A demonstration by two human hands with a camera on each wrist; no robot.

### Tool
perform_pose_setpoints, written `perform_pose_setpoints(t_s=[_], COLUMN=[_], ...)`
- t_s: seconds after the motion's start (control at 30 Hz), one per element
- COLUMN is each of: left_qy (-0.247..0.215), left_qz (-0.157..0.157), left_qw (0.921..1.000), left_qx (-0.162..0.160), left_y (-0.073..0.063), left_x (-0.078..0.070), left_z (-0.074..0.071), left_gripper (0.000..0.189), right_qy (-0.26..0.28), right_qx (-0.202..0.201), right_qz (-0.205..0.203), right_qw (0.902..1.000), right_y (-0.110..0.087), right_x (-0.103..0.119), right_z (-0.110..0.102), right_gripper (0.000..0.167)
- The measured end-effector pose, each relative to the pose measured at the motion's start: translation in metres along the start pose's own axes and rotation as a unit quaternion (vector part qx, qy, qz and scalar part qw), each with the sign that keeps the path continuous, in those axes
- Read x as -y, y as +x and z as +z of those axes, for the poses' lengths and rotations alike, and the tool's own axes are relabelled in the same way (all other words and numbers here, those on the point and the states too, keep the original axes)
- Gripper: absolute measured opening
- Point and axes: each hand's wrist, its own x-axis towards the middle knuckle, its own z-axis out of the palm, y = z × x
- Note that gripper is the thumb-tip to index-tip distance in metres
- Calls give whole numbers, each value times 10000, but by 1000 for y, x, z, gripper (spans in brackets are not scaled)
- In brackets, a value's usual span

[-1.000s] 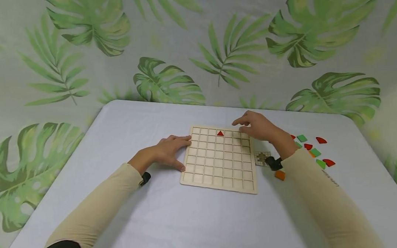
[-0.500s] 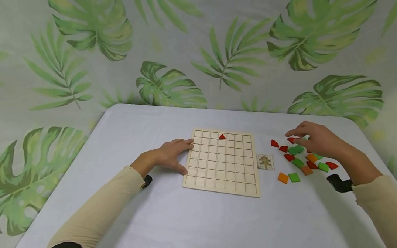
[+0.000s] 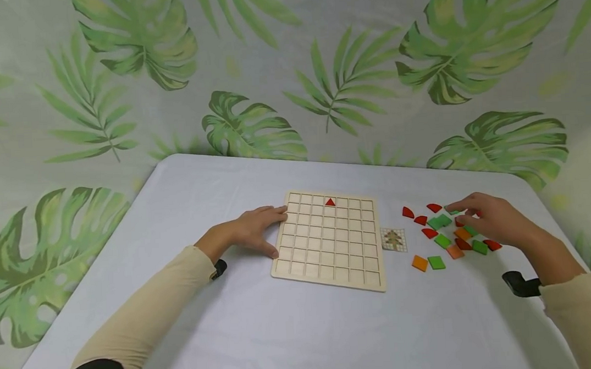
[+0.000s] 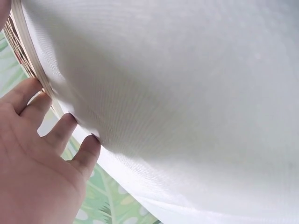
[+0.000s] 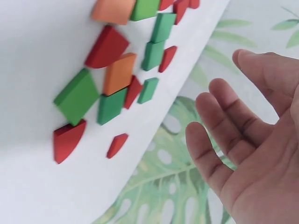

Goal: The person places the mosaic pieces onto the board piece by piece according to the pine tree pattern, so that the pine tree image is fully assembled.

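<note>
A square wooden grid board lies on the white table, with one red triangle in its top row. My left hand rests at the board's left edge, fingers spread; the left wrist view shows its fingertips against the wooden rim. Over the loose pieces at the right hovers my right hand, holding nothing in the right wrist view. Below it are green squares, orange squares and red quarter-round pieces, some overlapping. In the head view this hand hides part of the pile.
A small card with a tree-like pattern on a grid lies just right of the board. An orange square and a green square sit at the pile's near side. Behind the table hangs a leaf-print cloth.
My right hand has moved from the board's top right corner rightward to the loose pieces, then slightly lower and farther right. The left hand stays at the board's left edge.
</note>
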Motion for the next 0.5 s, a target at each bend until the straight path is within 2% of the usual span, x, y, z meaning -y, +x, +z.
perform_pose_setpoints(t_s=[0.2, 0.5], left_qy=[-12, 102], left_qz=[20, 60], left_qw=[10000, 9999], left_qx=[-22, -71], left_y=[0, -1], left_x=[-3, -2], left_z=[1, 0], left_gripper=[94, 93], right_qy=[45, 157], right_qx=[85, 97], right_qz=[140, 257], right_qw=[9999, 9995], right_y=[-9, -9], right_x=[-9, -9], right_z=[5, 8], right_gripper=[31, 32])
